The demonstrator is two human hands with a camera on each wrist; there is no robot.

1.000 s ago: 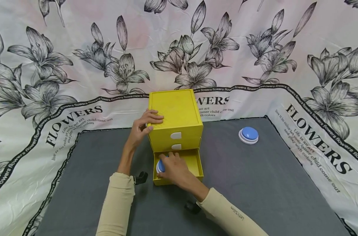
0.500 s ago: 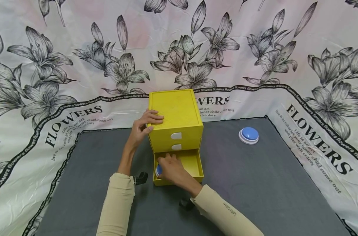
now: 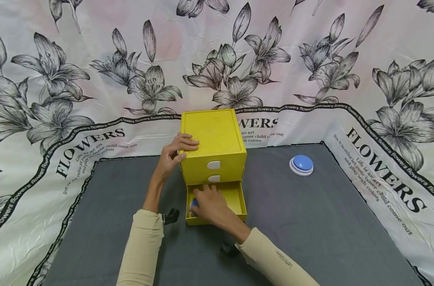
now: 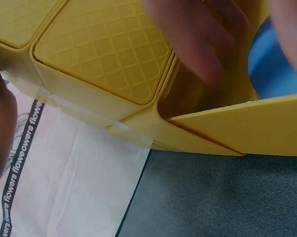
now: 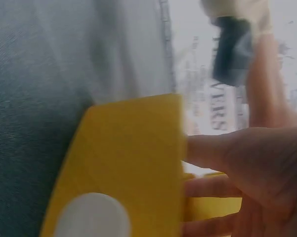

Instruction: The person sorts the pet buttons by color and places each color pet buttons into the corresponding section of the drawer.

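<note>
My left hand rests on the left top edge of a yellow drawer box, fingers over the lid and thumb at its side. The bottom drawer is pulled out. Inside it, at the left, sits a blue domed push button, partly hidden by my right hand. In the left wrist view the spread fingers stand apart from the dome, and the thumb overlaps it. Seen from the right wrist, those fingers go down behind the drawer's yellow front.
Another blue push button with a white base lies on the grey cloth, right of the box. Two upper drawers with white handles are closed. A flower-printed sheet hangs behind and at the sides.
My right hand shifted left over the button in the drawer, then slightly back to the right. The left hand has stayed on the box.
</note>
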